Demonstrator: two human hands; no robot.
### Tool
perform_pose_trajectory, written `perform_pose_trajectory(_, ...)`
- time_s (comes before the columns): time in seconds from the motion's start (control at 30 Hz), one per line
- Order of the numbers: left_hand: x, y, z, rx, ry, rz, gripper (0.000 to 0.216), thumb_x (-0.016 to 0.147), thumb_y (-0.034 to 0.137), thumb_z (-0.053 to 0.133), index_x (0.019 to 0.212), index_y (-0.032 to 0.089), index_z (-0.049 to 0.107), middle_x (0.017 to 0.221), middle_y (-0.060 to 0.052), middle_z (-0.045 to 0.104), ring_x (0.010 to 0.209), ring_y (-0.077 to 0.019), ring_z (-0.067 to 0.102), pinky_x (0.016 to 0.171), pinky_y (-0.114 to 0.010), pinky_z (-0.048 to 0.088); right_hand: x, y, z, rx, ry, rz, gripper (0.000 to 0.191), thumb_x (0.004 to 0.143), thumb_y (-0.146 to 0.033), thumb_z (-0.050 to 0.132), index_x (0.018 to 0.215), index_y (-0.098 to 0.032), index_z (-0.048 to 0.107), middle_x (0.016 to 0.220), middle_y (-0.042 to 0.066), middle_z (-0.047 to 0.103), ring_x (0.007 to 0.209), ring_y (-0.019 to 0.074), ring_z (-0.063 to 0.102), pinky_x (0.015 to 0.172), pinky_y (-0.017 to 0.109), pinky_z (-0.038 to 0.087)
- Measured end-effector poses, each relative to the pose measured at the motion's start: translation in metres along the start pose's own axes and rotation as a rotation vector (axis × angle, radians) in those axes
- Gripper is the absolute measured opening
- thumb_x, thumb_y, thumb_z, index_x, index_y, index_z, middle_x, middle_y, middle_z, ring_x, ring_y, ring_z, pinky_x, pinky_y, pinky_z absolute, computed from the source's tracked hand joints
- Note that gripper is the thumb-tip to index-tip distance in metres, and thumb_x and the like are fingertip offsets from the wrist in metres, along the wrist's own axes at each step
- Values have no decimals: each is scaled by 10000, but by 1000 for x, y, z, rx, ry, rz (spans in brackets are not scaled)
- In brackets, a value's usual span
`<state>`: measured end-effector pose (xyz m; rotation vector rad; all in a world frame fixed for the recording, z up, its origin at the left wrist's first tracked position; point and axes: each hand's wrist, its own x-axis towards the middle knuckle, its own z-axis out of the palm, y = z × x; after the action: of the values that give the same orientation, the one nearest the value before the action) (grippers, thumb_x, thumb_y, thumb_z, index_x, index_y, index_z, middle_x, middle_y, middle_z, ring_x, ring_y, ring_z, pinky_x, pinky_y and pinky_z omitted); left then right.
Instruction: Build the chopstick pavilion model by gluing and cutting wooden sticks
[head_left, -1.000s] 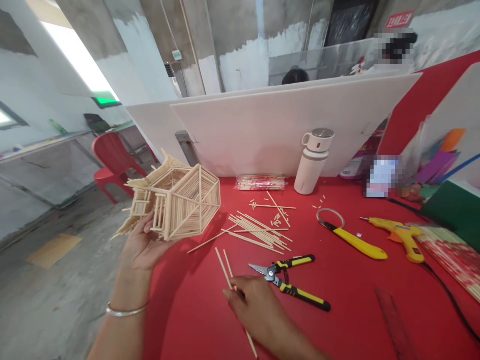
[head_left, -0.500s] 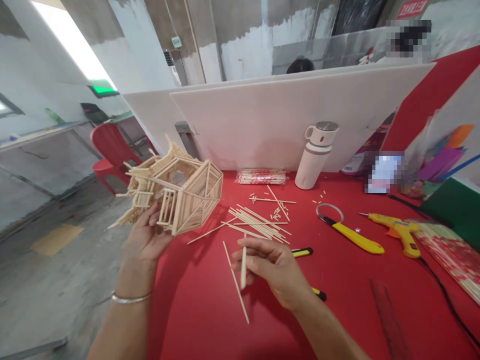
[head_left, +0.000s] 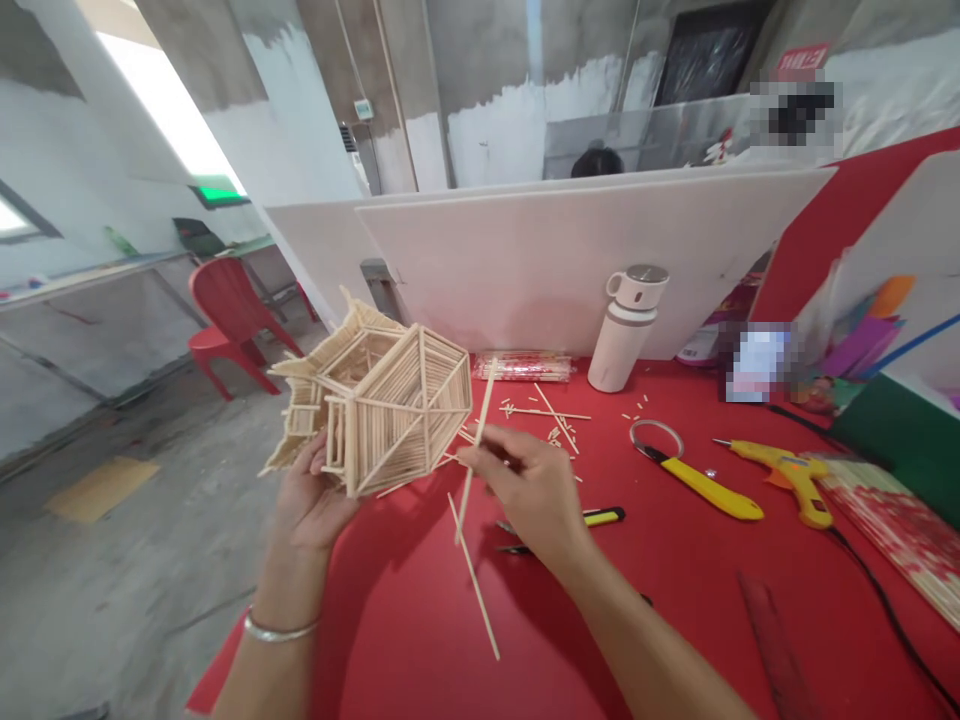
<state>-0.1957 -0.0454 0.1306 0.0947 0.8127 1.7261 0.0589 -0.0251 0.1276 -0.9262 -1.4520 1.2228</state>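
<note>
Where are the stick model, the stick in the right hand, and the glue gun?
Stick model (head_left: 390, 410): head view, on its slatted side.
Held stick (head_left: 486, 402): head view, on its upper length.
Glue gun (head_left: 787, 463): head view, on its yellow body.

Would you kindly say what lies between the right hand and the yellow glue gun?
In the head view, from the right hand toward the glue gun, lie the partly hidden shears, then a yellow-handled tool.

Hands (head_left: 536, 485): I count two
Stick model (head_left: 390, 410): one
White bottle (head_left: 622, 345): one
Glue gun (head_left: 804, 475): one
Pliers (head_left: 604, 517): one, partly hidden
Ruler (head_left: 772, 640): one
Stick packets (head_left: 525, 368): two
Loose sticks (head_left: 475, 580): too overlapped for me to count
</note>
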Motion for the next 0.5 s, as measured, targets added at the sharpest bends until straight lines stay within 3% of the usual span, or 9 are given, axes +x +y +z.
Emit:
perform_pose_trajectory(0.17, -4, -12, 1, -39, -30, -85, 254, 865, 102, 602, 635, 173, 520, 428, 63, 483, 479, -142, 601, 825, -430, 618, 51, -5, 14, -261, -3, -254, 261, 910, -363, 658, 711, -205, 719, 662, -45, 608, 646, 106, 510, 633, 221, 365)
perform_pose_trajectory(0.5, 3, -20, 1, -50, -65, -150, 84, 877, 140, 584, 827, 163, 649, 588, -4, 654, 617, -202, 691, 833, -467, 624, 61, 4, 16, -330, 28, -284, 159, 889, -295, 713, 756, -227, 767, 669, -55, 673, 636, 103, 564, 624, 217, 363)
